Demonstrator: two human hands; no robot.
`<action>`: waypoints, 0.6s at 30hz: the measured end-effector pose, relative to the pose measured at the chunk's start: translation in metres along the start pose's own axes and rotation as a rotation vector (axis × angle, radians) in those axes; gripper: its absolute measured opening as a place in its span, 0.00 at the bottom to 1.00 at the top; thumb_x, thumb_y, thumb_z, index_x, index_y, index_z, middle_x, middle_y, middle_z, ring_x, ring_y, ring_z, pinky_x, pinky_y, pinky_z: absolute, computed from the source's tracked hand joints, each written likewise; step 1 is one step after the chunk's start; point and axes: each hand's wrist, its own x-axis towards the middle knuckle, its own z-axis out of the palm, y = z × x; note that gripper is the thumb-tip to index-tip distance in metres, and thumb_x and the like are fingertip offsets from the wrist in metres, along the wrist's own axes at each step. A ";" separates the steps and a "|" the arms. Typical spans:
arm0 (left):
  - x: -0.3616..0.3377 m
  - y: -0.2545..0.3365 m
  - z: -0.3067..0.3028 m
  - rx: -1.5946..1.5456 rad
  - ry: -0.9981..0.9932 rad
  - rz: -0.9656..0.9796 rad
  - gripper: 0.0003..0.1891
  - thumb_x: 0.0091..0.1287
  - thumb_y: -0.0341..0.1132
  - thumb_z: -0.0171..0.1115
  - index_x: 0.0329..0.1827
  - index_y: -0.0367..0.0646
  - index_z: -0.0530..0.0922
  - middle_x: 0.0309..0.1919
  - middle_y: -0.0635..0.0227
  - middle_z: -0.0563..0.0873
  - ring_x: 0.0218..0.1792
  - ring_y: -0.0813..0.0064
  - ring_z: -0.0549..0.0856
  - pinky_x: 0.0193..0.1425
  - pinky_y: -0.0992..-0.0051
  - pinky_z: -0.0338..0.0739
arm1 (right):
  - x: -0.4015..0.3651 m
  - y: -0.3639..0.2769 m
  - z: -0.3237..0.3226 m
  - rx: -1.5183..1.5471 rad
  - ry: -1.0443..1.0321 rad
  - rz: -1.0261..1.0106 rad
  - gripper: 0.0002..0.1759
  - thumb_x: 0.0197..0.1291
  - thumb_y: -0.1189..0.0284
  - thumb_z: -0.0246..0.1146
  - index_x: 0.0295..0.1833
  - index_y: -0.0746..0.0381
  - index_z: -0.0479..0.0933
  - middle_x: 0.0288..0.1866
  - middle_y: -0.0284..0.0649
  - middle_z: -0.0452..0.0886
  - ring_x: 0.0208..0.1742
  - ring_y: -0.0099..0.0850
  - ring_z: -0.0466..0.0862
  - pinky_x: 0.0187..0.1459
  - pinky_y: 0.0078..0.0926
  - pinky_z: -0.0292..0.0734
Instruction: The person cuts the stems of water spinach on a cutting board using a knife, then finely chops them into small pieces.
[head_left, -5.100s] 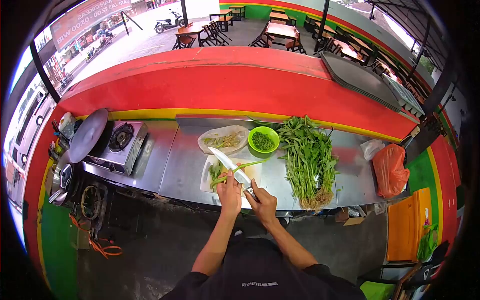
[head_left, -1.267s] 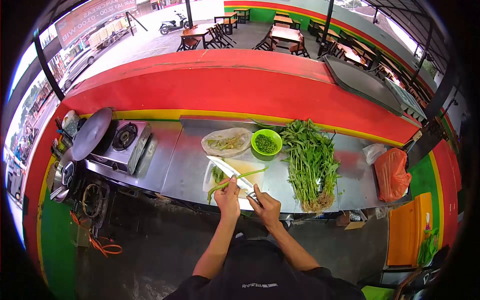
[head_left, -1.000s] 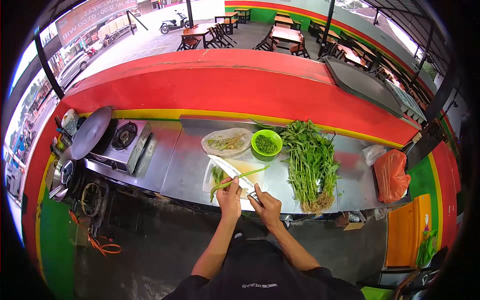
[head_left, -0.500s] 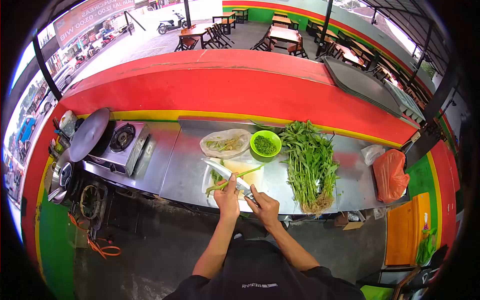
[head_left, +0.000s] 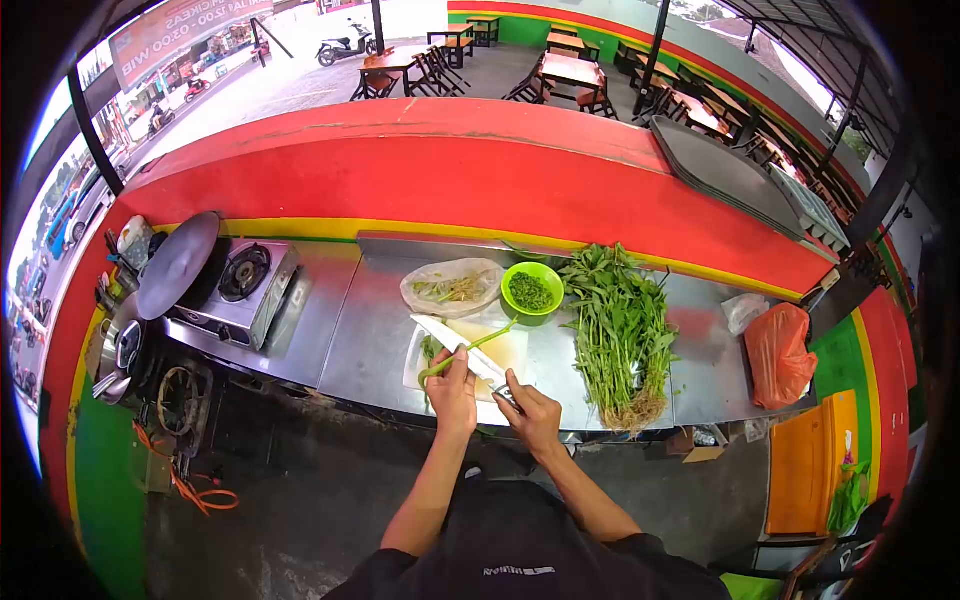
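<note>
Green stem: in the head view, the green stem (head_left: 497, 335) slants more steeply than in the previous frame, its thin end now nearer the green bowl (head_left: 531, 318); it lies across the knife (head_left: 446, 333), over the cutting board (head_left: 508, 346).
Knife: the blade points up and to the picture's left much as before, over the board; whether it touches the board cannot be told.
Street: the motorbikes and cars beyond the red wall (head_left: 400, 160) have changed places.
Left hand: the left hand (head_left: 457, 398) is closed on the stem, thumb raised against it beside the blade, palm turned partly upward; the forearm reaches up from the lower edge of the picture.
Right hand: the right hand (head_left: 534, 408) is closed around the knife handle, thumb toward the blade's base, forearm angled inward, close to the left hand.
Cutting board: cut greens (head_left: 430, 350) lie at its left side, partly behind the blade.
Green bowl: chopped greens (head_left: 530, 291) are in it, just beyond the board.
Clear bag: the clear bag (head_left: 411, 283), with stems and roots inside, lies left of the bowl.
Leafy bundle: the leafy bundle (head_left: 622, 335) rests on the metal counter (head_left: 365, 345), right of the board, roots toward the person.
</note>
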 end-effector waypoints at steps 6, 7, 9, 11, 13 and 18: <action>-0.008 0.003 0.013 0.093 -0.027 -0.035 0.10 0.74 0.28 0.67 0.55 0.37 0.79 0.51 0.60 0.88 0.54 0.69 0.89 0.58 0.67 0.85 | -0.003 0.002 0.004 -0.004 -0.017 -0.009 0.31 0.57 0.67 0.78 0.67 0.58 0.83 0.31 0.36 0.86 0.24 0.31 0.84 0.26 0.30 0.77; -0.009 0.003 0.015 0.080 -0.006 -0.043 0.10 0.74 0.26 0.67 0.55 0.35 0.79 0.51 0.58 0.88 0.54 0.66 0.89 0.58 0.67 0.86 | -0.003 0.001 0.004 0.006 -0.006 -0.007 0.30 0.57 0.67 0.78 0.67 0.58 0.83 0.30 0.36 0.86 0.24 0.31 0.83 0.26 0.30 0.77; -0.011 0.002 0.018 0.068 0.017 -0.035 0.10 0.73 0.24 0.67 0.54 0.32 0.79 0.51 0.55 0.88 0.53 0.63 0.90 0.57 0.68 0.86 | -0.002 -0.001 0.003 -0.001 -0.003 0.009 0.30 0.58 0.66 0.78 0.67 0.58 0.83 0.30 0.36 0.85 0.23 0.30 0.83 0.25 0.30 0.77; -0.012 0.001 0.019 0.080 0.014 -0.030 0.10 0.74 0.26 0.67 0.54 0.33 0.80 0.51 0.57 0.88 0.53 0.65 0.90 0.57 0.68 0.86 | -0.004 0.001 0.003 -0.003 0.003 0.006 0.30 0.58 0.66 0.78 0.67 0.58 0.83 0.29 0.36 0.85 0.23 0.30 0.83 0.25 0.30 0.76; -0.012 0.001 0.019 0.091 0.013 -0.023 0.10 0.74 0.27 0.67 0.54 0.34 0.80 0.51 0.58 0.88 0.52 0.67 0.89 0.56 0.68 0.86 | -0.003 0.004 0.004 0.014 0.030 -0.020 0.30 0.58 0.66 0.78 0.67 0.57 0.83 0.29 0.36 0.84 0.23 0.30 0.82 0.25 0.30 0.76; -0.011 0.003 0.015 0.046 0.079 -0.031 0.10 0.74 0.28 0.68 0.51 0.37 0.76 0.47 0.64 0.84 0.50 0.73 0.87 0.58 0.67 0.85 | -0.003 0.004 -0.007 -0.026 0.001 0.043 0.31 0.58 0.67 0.78 0.68 0.57 0.82 0.29 0.36 0.84 0.24 0.31 0.83 0.26 0.31 0.77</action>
